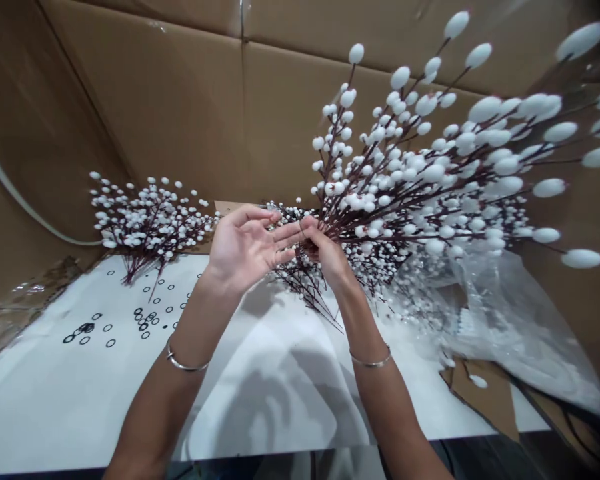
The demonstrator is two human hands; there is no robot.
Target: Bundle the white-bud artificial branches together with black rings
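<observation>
Right hand: closed on stems of white-budded branches. Left hand: open, empty, fingers spread. Left of hands: second bunch; black rings on white desk.

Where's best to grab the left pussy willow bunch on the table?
Probably the bare dark stem ends of the pussy willow bunch, coming from the near side, just above the white table. The stems narrow together there, while the buds crowd and spread above.

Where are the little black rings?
In the head view, the rings lie on the white surface, left of the left hand, below the smaller willow bunch.
</observation>
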